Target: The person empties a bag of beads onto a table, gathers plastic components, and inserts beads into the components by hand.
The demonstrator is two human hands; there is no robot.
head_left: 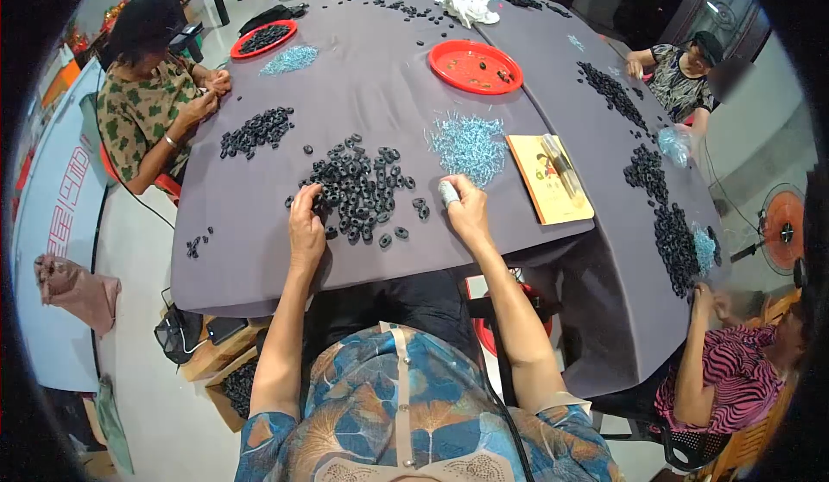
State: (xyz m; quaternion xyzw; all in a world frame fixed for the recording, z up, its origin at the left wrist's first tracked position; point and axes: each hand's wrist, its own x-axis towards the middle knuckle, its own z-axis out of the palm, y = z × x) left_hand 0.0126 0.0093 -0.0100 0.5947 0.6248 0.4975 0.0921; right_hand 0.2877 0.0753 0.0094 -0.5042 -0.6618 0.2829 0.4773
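Note:
A heap of small black ring-like plastic parts (358, 184) lies in front of me on the grey-covered table. At its left edge is my left hand (306, 225), its fingers bent and a little apart, close against the nearest parts. My right hand (469, 212) is closed at the lower edge of a pile of small clear-blue pin-like pieces (469, 144). A pale wrap (448, 192) covers one of its digits. Whatever may be between those fingertips is too small to make out. A few loose black parts (420, 208) lie between my hands.
Right of the blue pile lies a yellow booklet (551, 180) with a clear packet on it. A red tray (475, 66) sits beyond. Co-workers sit at left (155, 102), far right (684, 76) and near right (734, 370), beside more black piles (257, 132). A fan (783, 230) stands at right.

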